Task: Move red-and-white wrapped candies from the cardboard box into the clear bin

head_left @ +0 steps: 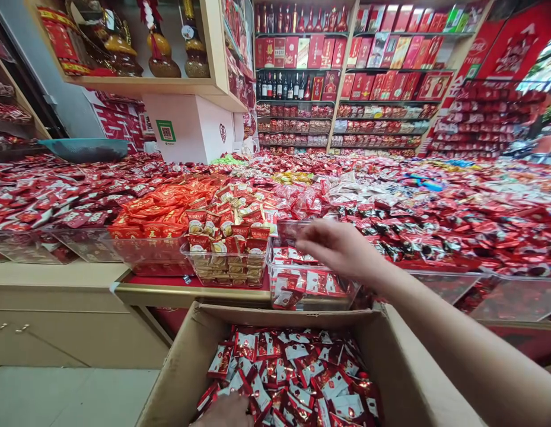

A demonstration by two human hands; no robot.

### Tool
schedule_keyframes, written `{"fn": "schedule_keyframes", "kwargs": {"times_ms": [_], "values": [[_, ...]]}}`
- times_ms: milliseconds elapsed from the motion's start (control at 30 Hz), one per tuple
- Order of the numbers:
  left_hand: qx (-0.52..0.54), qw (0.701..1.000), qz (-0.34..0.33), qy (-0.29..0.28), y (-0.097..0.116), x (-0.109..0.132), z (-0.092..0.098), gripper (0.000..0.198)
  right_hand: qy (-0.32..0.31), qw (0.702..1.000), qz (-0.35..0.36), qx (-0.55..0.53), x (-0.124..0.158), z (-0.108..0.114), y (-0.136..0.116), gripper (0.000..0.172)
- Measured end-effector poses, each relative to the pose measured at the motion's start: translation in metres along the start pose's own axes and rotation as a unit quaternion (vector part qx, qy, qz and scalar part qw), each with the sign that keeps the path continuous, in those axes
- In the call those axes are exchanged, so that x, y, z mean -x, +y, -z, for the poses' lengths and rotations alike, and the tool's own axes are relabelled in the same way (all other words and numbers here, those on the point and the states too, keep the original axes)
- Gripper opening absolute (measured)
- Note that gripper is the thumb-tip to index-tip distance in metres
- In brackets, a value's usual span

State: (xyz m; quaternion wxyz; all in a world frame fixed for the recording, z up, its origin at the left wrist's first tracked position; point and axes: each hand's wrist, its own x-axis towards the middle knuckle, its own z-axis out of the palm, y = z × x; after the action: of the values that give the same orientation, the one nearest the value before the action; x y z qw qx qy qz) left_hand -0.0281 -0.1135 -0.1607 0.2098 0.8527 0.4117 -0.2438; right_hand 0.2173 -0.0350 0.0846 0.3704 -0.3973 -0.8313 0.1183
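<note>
My right hand (341, 249) reaches forward over a clear plastic bin (302, 302) partly filled with red-and-white candy packets (317, 283). I see its back, with the fingers stretched loosely to the left and nothing visible in them. My left hand (224, 412) shows only as knuckles at the bottom edge. It rests among the same red-and-white packets (297, 379) inside an open cardboard box (186, 362) below the counter, and its fingers are hidden.
Clear bins of durian sweets (226, 249) and red packets (150, 228) stand left of the partly filled bin. A wide counter of red candy (457, 219) spreads behind. Shelves of bottles and red boxes (346, 65) line the back. A teal tray (83, 148) sits at far left.
</note>
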Motion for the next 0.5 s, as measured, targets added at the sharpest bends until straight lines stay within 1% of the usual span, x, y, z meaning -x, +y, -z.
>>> {"fn": "schedule_keyframes", "kwargs": {"times_ms": [33, 67, 100, 133, 167, 200, 233, 267, 300, 333, 367, 400, 433, 467, 500], "values": [[-0.002, 1.0, 0.006, 0.017, -0.004, 0.002, 0.0, 0.032, -0.003, 1.0, 0.017, -0.005, 0.016, -0.002, -0.011, 0.013], [-0.005, 0.999, 0.005, 0.044, -0.007, 0.003, 0.002, 0.041, -0.025, 0.999, 0.03, -0.005, 0.033, -0.008, -0.021, 0.013], [-0.012, 0.997, -0.001, 0.074, -0.01, 0.003, 0.004, 0.054, -0.086, 0.996, 0.037, 0.002, 0.049, -0.017, -0.028, 0.013], [-0.022, 0.995, -0.007, 0.1, -0.012, 0.002, 0.006, 0.068, -0.163, 0.985, 0.05, 0.026, 0.064, -0.03, -0.032, 0.012], [-0.035, 0.992, -0.01, 0.117, -0.014, 0.001, 0.009, 0.079, -0.256, 0.962, 0.072, 0.054, 0.078, -0.044, -0.034, 0.011], [-0.045, 0.991, -0.013, 0.124, -0.014, -0.001, 0.013, 0.085, -0.348, 0.93, 0.084, 0.085, 0.089, -0.061, -0.033, 0.012], [-0.048, 0.992, -0.015, 0.119, -0.014, -0.003, 0.016, 0.085, -0.438, 0.889, 0.077, 0.112, 0.098, -0.078, -0.03, 0.017], [-0.045, 0.993, -0.015, 0.112, -0.014, -0.004, 0.019, 0.079, -0.517, 0.843, 0.051, 0.139, 0.105, -0.096, -0.025, 0.026], [-0.037, 0.994, -0.015, 0.105, -0.013, -0.006, 0.021, 0.067, -0.569, 0.806, 0.029, 0.163, 0.111, -0.112, -0.019, 0.035], [-0.024, 0.994, -0.021, 0.1, -0.012, -0.007, 0.023, 0.052, -0.599, 0.779, 0.008, 0.184, 0.116, -0.127, -0.012, 0.043], [-0.01, 0.995, -0.031, 0.095, -0.012, -0.007, 0.024, 0.037, -0.611, 0.764, -0.008, 0.205, 0.12, -0.139, -0.006, 0.053], [0.005, 0.995, -0.039, 0.09, -0.012, -0.007, 0.024, 0.025, -0.615, 0.758, -0.024, 0.215, 0.125, -0.149, 0.0, 0.063], [0.021, 0.995, -0.046, 0.086, -0.013, -0.005, 0.024, 0.017, -0.611, 0.76, -0.043, 0.218, 0.129, -0.157, 0.006, 0.073], [0.044, 0.994, -0.053, 0.085, -0.013, -0.003, 0.024, 0.014, -0.602, 0.767, -0.064, 0.212, 0.134, -0.163, 0.01, 0.081], [0.071, 0.992, -0.062, 0.084, -0.014, -0.001, 0.024, 0.012, -0.591, 0.778, -0.084, 0.198, 0.137, -0.166, 0.013, 0.085]]}}
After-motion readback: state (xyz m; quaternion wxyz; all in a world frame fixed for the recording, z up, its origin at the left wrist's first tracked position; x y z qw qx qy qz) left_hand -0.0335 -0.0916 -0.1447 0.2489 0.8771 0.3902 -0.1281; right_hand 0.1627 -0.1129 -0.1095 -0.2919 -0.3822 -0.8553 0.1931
